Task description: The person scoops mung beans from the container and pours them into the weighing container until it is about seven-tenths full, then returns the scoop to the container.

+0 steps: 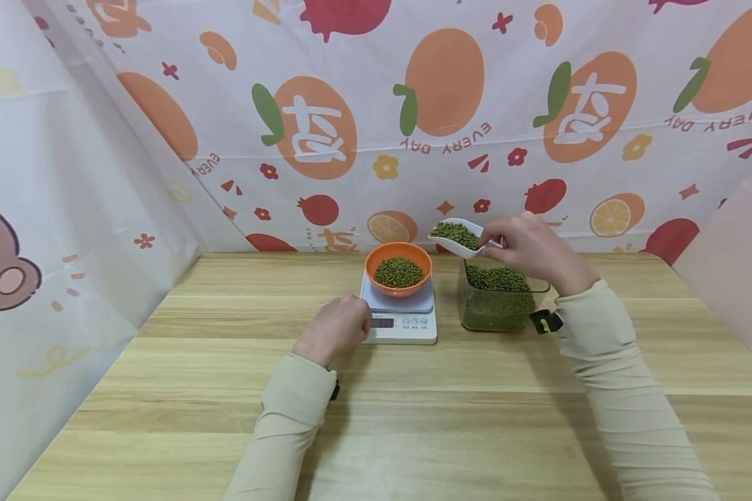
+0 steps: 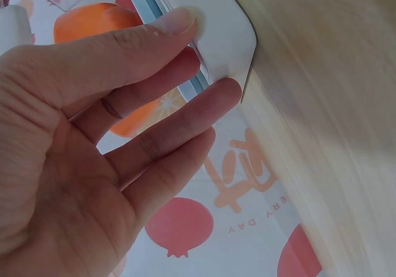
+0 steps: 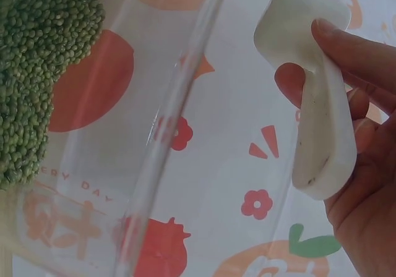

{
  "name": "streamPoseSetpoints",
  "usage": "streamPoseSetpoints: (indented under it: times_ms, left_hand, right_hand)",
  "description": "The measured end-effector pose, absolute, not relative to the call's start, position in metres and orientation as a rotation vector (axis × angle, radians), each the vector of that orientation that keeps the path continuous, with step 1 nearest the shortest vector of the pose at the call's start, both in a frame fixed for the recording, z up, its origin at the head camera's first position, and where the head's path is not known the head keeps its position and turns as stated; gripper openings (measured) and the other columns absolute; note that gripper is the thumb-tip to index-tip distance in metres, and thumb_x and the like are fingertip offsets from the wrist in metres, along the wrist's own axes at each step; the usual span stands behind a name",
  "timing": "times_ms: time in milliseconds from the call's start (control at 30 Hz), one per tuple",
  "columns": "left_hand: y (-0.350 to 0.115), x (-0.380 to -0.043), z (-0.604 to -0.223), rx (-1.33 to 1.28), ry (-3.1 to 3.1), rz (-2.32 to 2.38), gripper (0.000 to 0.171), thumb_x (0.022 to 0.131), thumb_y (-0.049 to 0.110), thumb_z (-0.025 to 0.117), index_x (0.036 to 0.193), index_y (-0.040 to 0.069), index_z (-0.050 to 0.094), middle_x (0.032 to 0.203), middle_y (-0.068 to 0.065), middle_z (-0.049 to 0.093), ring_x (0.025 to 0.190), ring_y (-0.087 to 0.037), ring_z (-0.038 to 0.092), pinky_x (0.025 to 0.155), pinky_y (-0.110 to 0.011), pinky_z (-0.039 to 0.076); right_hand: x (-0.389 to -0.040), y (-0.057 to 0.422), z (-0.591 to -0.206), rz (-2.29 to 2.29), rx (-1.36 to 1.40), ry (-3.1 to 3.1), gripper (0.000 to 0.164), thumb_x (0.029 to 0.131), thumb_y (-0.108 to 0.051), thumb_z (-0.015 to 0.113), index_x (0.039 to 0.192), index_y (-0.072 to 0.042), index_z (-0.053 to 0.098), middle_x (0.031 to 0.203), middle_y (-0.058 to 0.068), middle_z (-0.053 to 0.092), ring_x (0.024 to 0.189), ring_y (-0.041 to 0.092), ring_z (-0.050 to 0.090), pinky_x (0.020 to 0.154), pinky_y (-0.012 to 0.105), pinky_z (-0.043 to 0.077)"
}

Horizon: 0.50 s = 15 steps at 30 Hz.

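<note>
My right hand (image 1: 526, 247) grips the handle of a white scoop (image 3: 325, 128) filled with green mung beans (image 1: 457, 234). The scoop is held above the back of a clear rectangular container (image 1: 495, 321), which holds many more beans (image 3: 37, 73). At the front left corner of a white kitchen scale (image 1: 407, 335), my left hand (image 1: 337, 325) holds the scale's edge. The left wrist view shows the thumb (image 2: 176, 22) on the white casing and the fingers around the corner. An orange bowl (image 1: 398, 291) with mung beans in it stands on the scale's platform.
A pale wood table (image 1: 413, 431) carries the scale and the container, which stand side by side with a narrow gap. Behind the table hangs a fruit-printed cloth (image 1: 363, 188), and another printed cloth (image 1: 100, 174) hangs at the left.
</note>
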<state>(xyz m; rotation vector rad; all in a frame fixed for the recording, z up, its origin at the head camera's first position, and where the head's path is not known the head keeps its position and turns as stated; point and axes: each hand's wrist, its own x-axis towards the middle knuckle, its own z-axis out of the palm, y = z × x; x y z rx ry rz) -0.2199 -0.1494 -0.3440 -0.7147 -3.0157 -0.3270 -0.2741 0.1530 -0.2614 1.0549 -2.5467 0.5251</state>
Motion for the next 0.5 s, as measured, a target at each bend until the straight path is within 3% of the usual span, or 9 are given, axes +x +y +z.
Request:
streamPoseSetpoints:
  times_ms: [500]
  left_hand:
    - [-0.1502, -0.2202, -0.3435, -0.729, -3.000, -0.322, 0.030, 0.063, -0.010, 0.051, 0.047, 0.014, 0.047, 0.051, 0.001, 0.043, 0.048, -0.009, 0.033, 0.042, -0.021, 0.026]
  right_hand:
    - [-0.2779, 0.1437, -0.2566, 0.468, 1.109, -2.537, 0.006, 0.077, -0.009, 0.064, 0.077, -0.013, 0.068, 0.068, -0.003, 0.062, 0.057, 0.009, 0.048, 0.050, 0.031, 0.043]
